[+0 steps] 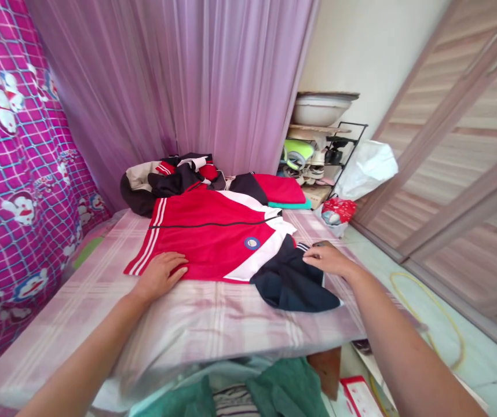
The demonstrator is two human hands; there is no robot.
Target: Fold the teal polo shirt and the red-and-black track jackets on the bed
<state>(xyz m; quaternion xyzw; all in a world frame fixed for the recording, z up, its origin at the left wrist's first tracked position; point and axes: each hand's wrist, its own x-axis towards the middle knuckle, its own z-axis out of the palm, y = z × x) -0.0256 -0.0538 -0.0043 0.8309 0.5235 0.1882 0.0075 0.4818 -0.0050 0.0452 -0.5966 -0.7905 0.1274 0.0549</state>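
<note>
A red, white and navy zip jacket [205, 246] is spread on the table with its collar to the right. A round blue badge [252, 243] shows on its chest. My left hand [161, 275] lies flat on the lower edge near the striped hem, fingers stretched out. My right hand [327, 258] has its fingers closed at the striped cuff of the near navy sleeve [294, 281], which is folded back on itself. The far sleeve is partly hidden among the clothes behind.
The table [179, 330] wears a plaid cloth. A rumpled clothes pile [144, 179] and a folded red garment [281, 188] lie along its back edge. Beyond stand a purple curtain [196, 75], a shoe rack [339, 156] and a wardrobe [452, 145]. A yellow hose [459, 336] crosses the floor.
</note>
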